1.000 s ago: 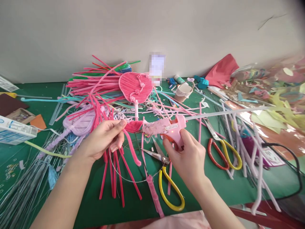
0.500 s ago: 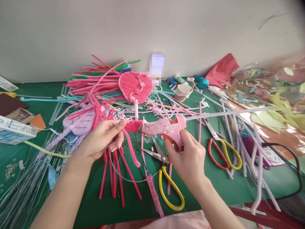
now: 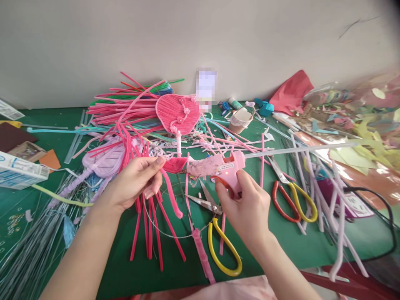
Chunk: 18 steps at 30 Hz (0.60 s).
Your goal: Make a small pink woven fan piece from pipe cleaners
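Pinched in my left hand (image 3: 137,181) is a red pipe cleaner piece (image 3: 175,165), flat and petal-shaped, with a loose pink strand hanging below the fingers. My right hand (image 3: 248,204) is wrapped around the handle of a pink hot glue gun (image 3: 229,166), whose nozzle end points left at the red piece. Whether the nozzle touches it I cannot tell. A clear glue stick (image 3: 300,148) sticks out of the gun's back. Just behind, a pink pipe cleaner fan (image 3: 178,113) with small flowers lies on the heap.
Yellow-handled scissors (image 3: 225,250) lie open below the gun; red-and-yellow-handled scissors (image 3: 286,193) lie to the right. Pink pipe cleaners (image 3: 121,109), a lilac fan (image 3: 104,160) and wire stems (image 3: 28,246) cover the left. A small bucket (image 3: 240,121) stands behind on the green table (image 3: 125,266).
Hardly anything differs. My right hand and the glue gun have shifted very slightly to the right; my left hand keeps its place.
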Motion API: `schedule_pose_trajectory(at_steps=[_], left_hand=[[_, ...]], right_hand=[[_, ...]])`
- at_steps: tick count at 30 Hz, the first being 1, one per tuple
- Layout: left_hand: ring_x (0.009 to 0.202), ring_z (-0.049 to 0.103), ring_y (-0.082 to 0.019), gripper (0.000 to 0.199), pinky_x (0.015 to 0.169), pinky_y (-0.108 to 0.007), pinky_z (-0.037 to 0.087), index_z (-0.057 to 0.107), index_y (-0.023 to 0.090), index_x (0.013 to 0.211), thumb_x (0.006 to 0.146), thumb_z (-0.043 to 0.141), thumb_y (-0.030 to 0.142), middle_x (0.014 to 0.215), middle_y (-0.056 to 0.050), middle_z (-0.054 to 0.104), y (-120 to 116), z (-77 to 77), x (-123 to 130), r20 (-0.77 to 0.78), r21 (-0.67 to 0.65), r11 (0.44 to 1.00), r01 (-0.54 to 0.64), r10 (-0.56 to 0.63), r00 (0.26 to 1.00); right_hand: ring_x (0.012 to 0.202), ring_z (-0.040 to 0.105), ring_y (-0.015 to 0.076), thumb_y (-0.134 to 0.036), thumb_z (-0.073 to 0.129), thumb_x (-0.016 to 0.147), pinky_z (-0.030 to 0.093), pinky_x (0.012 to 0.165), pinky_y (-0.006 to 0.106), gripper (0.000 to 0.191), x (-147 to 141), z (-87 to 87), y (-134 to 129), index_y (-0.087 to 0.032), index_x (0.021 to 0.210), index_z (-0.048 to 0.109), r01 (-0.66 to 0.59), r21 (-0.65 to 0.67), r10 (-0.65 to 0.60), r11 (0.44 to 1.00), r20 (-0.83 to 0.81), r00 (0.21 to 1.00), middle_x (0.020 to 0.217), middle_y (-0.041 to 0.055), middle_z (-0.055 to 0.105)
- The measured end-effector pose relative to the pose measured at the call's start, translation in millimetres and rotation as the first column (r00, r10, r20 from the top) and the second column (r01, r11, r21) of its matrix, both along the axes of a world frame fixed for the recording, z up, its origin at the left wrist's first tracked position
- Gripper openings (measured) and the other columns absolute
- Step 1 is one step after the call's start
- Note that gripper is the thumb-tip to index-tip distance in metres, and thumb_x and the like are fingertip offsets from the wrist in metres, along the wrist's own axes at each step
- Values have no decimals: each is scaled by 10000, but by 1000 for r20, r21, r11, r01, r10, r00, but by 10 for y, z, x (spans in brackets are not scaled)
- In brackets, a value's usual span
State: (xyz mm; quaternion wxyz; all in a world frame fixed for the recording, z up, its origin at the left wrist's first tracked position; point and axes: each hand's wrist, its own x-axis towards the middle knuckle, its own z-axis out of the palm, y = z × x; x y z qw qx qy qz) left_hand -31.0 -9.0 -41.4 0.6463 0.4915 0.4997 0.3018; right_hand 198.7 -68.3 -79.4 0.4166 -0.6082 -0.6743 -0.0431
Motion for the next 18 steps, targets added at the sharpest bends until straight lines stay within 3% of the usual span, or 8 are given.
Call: schedule_pose_trajectory(at_steps=[12, 18], left_hand=[[300, 339, -61, 575, 353, -197, 258, 518, 193, 498, 768, 713, 662, 300, 46, 425, -12, 7, 7, -21, 23, 1000, 12, -11, 1000], [300, 347, -51, 559, 342, -185, 246, 536, 182, 563, 724, 747, 674, 359, 37, 522, 13, -28, 0, -1, 14, 1000, -19, 19, 1000]], right_hand=[[458, 278, 89, -210, 612, 829, 278, 424, 206, 354, 0, -31, -17, -256, 710, 282, 6, 0, -6, 1000, 11, 1000, 578, -93, 333], [422, 334, 84, -268, 619, 816, 289, 419, 207, 371, 93, 51, -47, -253, 654, 287, 30, -47, -29, 998, 37, 999, 516, -97, 348]])
